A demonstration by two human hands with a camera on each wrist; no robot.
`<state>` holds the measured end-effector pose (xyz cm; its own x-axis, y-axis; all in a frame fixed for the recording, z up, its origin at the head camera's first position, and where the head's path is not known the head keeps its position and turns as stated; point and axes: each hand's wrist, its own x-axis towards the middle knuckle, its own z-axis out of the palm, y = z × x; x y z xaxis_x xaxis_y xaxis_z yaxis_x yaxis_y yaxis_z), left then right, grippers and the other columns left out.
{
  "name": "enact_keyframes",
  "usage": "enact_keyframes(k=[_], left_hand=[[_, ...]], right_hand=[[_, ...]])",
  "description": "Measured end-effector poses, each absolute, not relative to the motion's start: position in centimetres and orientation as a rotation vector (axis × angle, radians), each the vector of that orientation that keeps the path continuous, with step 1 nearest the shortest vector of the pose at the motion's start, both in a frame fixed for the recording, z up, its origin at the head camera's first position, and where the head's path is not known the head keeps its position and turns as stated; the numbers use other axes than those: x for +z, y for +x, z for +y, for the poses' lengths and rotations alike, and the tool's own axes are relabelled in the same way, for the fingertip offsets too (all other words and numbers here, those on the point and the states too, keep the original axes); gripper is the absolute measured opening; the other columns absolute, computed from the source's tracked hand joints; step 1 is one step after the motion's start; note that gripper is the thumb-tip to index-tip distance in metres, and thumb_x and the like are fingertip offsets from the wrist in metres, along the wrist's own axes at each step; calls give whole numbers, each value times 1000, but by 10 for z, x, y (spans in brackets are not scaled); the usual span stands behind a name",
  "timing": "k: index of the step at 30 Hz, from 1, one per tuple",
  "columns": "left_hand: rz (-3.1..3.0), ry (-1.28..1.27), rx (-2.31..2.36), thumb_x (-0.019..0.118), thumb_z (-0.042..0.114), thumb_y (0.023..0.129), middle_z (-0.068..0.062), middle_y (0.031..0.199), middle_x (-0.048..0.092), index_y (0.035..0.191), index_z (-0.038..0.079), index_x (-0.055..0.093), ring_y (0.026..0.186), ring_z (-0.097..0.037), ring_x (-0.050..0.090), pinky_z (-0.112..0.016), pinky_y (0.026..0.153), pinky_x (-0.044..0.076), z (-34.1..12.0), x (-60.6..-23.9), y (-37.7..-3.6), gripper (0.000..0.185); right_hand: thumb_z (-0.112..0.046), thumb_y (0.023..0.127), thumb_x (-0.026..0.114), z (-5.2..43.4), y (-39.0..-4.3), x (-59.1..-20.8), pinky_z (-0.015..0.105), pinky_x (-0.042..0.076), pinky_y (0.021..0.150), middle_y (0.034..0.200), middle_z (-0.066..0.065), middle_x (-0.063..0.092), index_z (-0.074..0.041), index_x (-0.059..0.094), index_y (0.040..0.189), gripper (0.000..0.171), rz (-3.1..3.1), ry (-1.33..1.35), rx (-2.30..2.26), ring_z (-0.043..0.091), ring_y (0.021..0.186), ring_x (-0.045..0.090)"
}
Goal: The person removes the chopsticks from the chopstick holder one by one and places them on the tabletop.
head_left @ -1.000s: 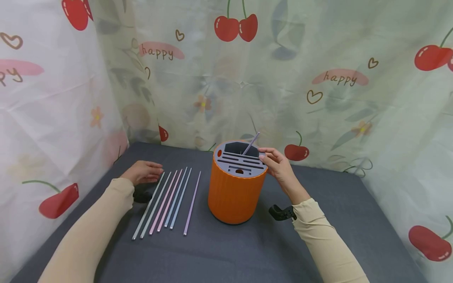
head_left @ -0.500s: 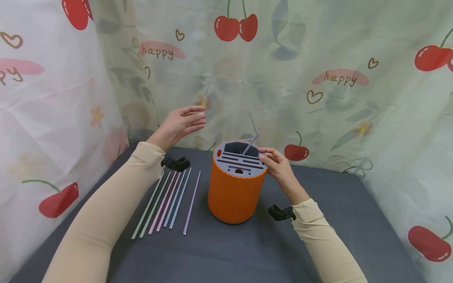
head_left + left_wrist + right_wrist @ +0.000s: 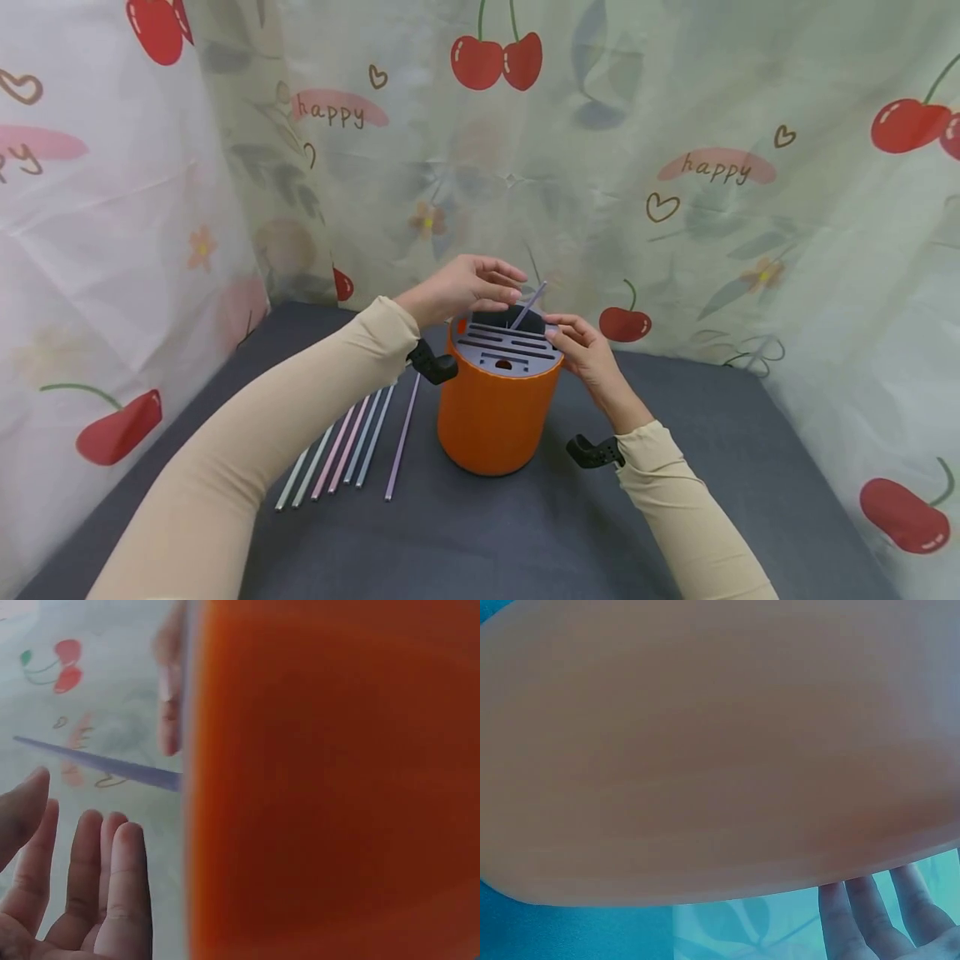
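Note:
An orange cylindrical knife holder [image 3: 491, 425] with a grey slotted top stands upright on the dark cloth. From its large rear opening a lilac chopstick [image 3: 532, 300] leans up to the right; its lower part is hidden inside. My left hand [image 3: 468, 292] hovers over that opening, fingers spread and empty, close to the chopstick. In the left wrist view, a gap shows between thumb and fingers [image 3: 126, 885], with the chopstick [image 3: 97, 760] just past them. My right hand [image 3: 588, 354] holds the holder's right rim, thumb at the top edge and fingers [image 3: 862, 915] along the side.
Left of the holder, a single lilac chopstick [image 3: 402, 437] lies beside blue chopsticks [image 3: 375, 437], pink chopsticks [image 3: 341, 454] and pale silvery chopsticks [image 3: 300, 479]. My left forearm covers their far ends. Cherry-printed curtains [image 3: 510, 179] surround the table at the back and sides.
My left hand has risen from beside the chopsticks on the table and moved right, then down over the holder's opening. The right hand and the holder have stayed in place.

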<state>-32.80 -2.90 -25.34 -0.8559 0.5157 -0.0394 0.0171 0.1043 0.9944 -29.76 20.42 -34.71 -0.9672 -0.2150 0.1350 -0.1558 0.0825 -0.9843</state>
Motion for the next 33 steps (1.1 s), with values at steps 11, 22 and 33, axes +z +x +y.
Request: enact_keyframes(k=[11,22,33], left_hand=[[2199,531,1545,70,9,89,-10,118,67,114,6,68,105,-20,64,-31,91,56,-20,-264,-331,26],[2211,531,1640,69,2,88,-11,109,65,112,-2,65,98,-20,63,-32,88,57,-21,-260,-330,25],[1707,707,2589,63,-9,88,-8,91,66,93,7,69,81,-19,67,-33,83,59,-79,-175,-324,18]], right_hand=[[-30,98,58,202,-298,-347,29,51,90,116,-3,58,-14,52,130,36,2275,-372,-2048,16,105,56],[-29,98,59,202,-296,-348,25,53,87,113,-4,59,-15,54,128,34,2254,-375,-2071,14,102,57],[-28,97,60,204,-298,-349,24,54,86,112,-4,60,-14,54,129,36,2259,-366,-2085,13,101,59]])
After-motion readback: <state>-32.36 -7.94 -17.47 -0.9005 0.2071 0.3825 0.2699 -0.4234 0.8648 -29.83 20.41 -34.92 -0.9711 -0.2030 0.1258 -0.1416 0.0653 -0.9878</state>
